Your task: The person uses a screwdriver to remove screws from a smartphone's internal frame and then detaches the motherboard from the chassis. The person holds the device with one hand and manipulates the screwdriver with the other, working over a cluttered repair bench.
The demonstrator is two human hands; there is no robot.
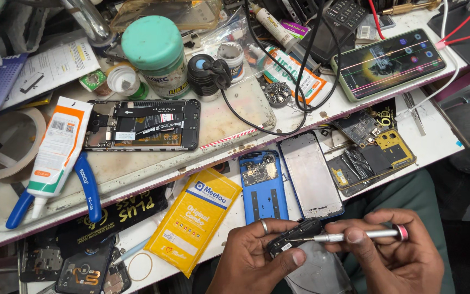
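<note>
Left fingers: curled tight around a small black phone part (292, 239); a ring is worn on one finger.
Left hand (257, 256): held low, just off the front edge of the workbench (436, 141).
Right fingers: pinched narrow on a silver screwdriver (363, 235) with a pink cap, thumb laid on the shaft.
Right hand (398, 256): held level with the left one, over a green-clad lap.
Screwdriver tip: set against the black part.
Black part: kept between both hands, below the workbench's front edge.
Just above the hands: a blue phone body (263, 188) with its board exposed and a blue phone frame (311, 174), laid side by side at the front edge.
Left of them: a yellow packet (194, 218).
Further back: an opened black phone (142, 125), a white glue tube (55, 149) across blue-handled pliers (88, 188), and a green-lidded jar (156, 54).
Right rear corner: a phone with a lit, streaked screen (390, 62).
</note>
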